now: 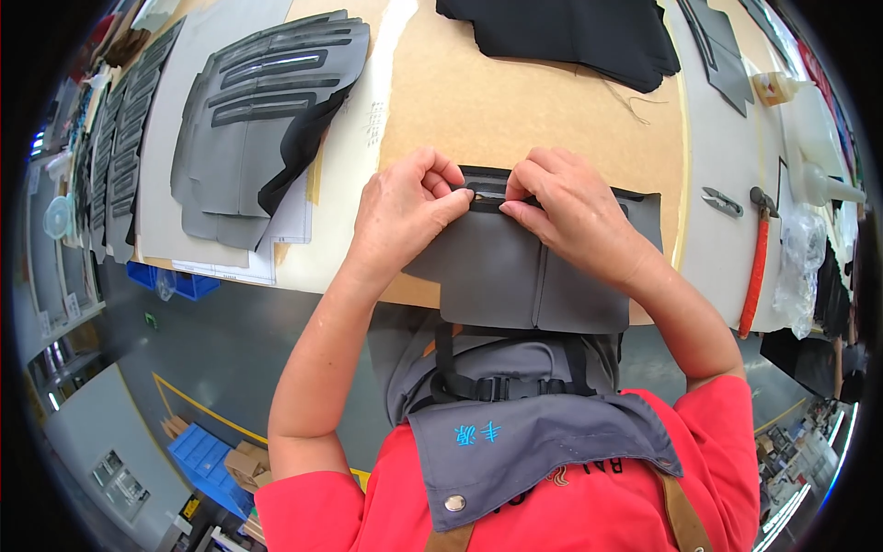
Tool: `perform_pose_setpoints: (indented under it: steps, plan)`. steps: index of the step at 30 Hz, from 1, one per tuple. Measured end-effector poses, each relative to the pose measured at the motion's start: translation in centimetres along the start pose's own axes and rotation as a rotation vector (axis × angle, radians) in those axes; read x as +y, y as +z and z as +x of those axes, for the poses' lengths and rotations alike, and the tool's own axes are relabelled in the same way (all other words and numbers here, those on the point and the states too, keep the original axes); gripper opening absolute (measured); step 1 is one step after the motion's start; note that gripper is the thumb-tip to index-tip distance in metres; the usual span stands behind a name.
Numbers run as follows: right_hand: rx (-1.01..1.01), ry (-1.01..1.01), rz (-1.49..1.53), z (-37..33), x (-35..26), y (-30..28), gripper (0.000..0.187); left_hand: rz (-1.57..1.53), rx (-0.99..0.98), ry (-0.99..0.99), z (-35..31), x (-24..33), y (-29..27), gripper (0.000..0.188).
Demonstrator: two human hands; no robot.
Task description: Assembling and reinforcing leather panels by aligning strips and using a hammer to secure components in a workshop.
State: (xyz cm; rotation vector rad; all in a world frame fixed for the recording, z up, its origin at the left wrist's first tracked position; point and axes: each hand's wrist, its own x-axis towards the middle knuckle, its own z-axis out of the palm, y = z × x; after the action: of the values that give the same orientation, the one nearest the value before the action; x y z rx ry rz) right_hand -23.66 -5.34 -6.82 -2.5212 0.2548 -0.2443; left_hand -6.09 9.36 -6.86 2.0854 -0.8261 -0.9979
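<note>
A grey panel (492,271) with a vertical seam lies at the front edge of the table, its lower part hanging over the edge. Along its far side runs a black-edged slot (486,197), where a small gap shows between the strips. At the slot's left end, my left hand (405,210) pinches the black edging between thumb and fingers. My right hand (572,213) pinches the same edging a little to the right, with its fingers curled over it. Anything small between the fingertips is hidden.
A stack of grey slotted panels (267,120) lies left on the table (515,120); black fabric pieces (570,37) lie at the back. Right are small thread snips (722,201), red-handled pliers (757,258), plastic bottles (819,124) and a clear plastic bag (798,276).
</note>
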Motion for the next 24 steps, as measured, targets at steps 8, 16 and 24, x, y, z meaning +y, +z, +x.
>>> perform_pose_setpoints:
  steps: [8,16,24]
  plan:
    - [-0.058,0.085,0.118,-1.1,-0.2,0.0,0.013,0.101,-0.075,0.063,0.5,0.8,-0.6,0.022]
    - [0.06,0.015,0.072,-1.2,0.0,1.3,0.012,0.2,0.27,0.543,-2.2,-1.6,0.9,0.011]
    - [0.141,-0.099,0.079,-1.5,0.3,2.2,0.017,0.437,0.303,0.825,-3.7,-3.3,2.0,0.029]
